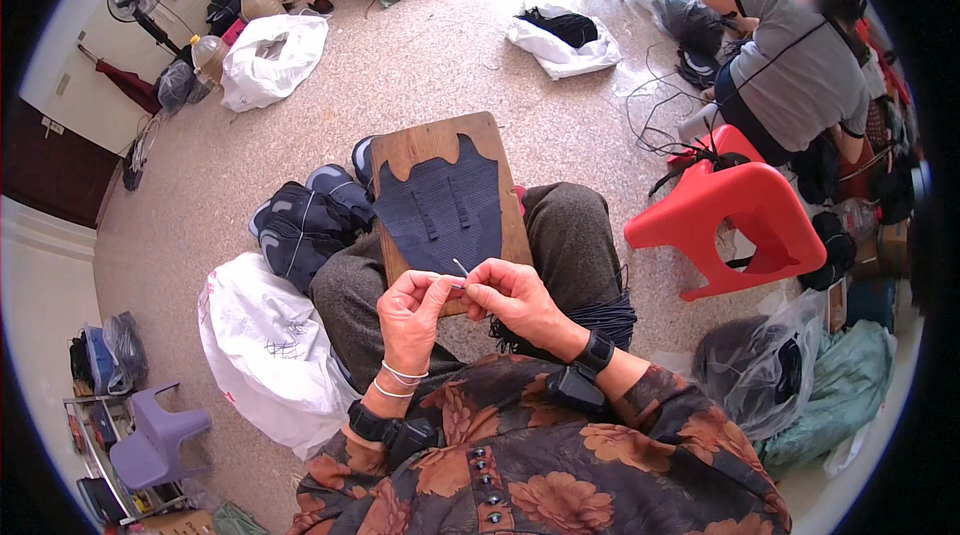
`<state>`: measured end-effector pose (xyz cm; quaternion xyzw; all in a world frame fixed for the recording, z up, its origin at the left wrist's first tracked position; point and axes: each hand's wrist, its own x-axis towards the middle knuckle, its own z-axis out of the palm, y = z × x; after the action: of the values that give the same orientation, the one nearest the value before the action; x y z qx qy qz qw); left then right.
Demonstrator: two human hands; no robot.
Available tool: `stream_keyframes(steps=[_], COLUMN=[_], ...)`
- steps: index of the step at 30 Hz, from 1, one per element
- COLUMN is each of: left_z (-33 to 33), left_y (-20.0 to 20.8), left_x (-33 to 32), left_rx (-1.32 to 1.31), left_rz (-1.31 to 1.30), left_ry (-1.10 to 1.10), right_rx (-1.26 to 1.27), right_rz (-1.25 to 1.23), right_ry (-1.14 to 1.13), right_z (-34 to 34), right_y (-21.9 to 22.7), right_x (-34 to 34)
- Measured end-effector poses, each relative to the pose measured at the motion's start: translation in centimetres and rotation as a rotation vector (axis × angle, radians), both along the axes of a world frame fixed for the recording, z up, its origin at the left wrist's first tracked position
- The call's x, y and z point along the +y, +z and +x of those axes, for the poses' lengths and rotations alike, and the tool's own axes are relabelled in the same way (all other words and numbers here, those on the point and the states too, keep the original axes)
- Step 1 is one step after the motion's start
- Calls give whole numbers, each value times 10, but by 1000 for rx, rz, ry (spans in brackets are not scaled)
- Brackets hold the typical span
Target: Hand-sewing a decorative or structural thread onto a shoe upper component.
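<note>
My left hand (413, 310) and my right hand (512, 305) meet fingertip to fingertip over my lap, both closed in a pinch. A short, thin piece with a pale, shiny tip (459, 265) sticks up between them; its lower part is hidden by the fingers, so I cannot tell its kind. Just beyond lies a dark blue ribbed fabric piece (440, 210) with a notched far edge and two short rows of slots. It rests flat on a wooden board (468, 131) across my knees. Neither hand visibly grips the fabric.
A bundle of dark cords (600, 323) lies by my right thigh. Dark tied fabric pieces (305, 220) and a white sack (265, 345) are at my left. A red plastic stool (735, 205) stands right, near a seated person (800, 75). An open white bag (565, 40) sits ahead.
</note>
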<state>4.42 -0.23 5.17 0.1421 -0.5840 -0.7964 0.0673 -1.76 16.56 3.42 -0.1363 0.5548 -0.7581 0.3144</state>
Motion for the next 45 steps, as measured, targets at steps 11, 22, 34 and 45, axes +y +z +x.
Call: stream_keyframes(steps=[11,22,34,45], left_z=[-1,-1,-1,-19], left_y=[-2,-4,-11,68], left_x=[1,1,1,-74], left_rx=[-29,-11,13,113], left_rz=[-7,2,-55,-91], left_ry=[-16,-14,11,82], right_rx=[-11,10,12,80], right_rz=[3,32,30,9], right_ry=[-28,-20,-41,-349], right_z=[2,-1,0,-43], right_y=[-4,-5,-9,41], right_x=[2,-1,-4,32])
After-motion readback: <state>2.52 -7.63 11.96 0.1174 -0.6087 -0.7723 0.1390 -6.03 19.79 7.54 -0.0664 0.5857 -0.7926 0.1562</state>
